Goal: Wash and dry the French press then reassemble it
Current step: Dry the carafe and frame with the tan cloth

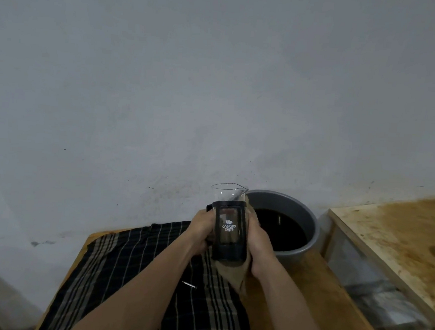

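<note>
I hold the French press carafe (228, 225) upright above the table: a glass beaker in a black frame with white lettering, no lid or plunger in it. My left hand (202, 232) grips its left side near the handle. My right hand (257, 242) presses a tan cloth (233, 276) against its right side and base; the cloth hangs down below the carafe. A small metal rod (188, 284) lies on the checked cloth beneath my left forearm.
A grey basin (306, 239) of dark water stands behind the carafe on the wooden table (305, 296). A black checked cloth (130, 267) covers the table's left part. A stained wooden shelf (400, 236) is at the right, a grey wall behind.
</note>
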The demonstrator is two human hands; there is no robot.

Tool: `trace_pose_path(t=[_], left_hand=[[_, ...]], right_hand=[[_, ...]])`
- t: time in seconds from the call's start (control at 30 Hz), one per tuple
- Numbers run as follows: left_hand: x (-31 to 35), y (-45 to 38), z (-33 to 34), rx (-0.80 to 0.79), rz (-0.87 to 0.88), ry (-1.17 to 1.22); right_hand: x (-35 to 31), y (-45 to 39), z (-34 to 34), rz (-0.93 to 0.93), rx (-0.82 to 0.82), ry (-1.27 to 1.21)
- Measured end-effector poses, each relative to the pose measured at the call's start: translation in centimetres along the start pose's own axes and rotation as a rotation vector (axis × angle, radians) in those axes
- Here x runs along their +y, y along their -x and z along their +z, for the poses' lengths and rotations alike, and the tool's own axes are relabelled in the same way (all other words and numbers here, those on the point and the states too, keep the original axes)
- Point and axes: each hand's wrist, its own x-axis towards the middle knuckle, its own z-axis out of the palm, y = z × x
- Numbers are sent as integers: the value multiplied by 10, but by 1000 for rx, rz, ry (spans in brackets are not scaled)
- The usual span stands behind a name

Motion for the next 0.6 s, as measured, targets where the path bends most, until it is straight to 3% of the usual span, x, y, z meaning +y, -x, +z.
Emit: trace_pose_path(t=[0.07, 0.2, 0.3, 0.43, 0.6], left_hand=[[4, 3, 1, 52, 10, 51], [4, -2, 7, 280, -90, 374], [1, 2, 20, 336, -135, 522], [6, 8, 30, 279, -156, 650], [17, 5, 25, 333, -138, 706]], right_hand=[[11, 3, 6, -90, 44, -73], [27, 12, 21, -339, 114, -267], [20, 10, 29, -429, 273, -308], [25, 8, 37, -506, 357, -184], [37, 18, 35, -491, 249, 19]])
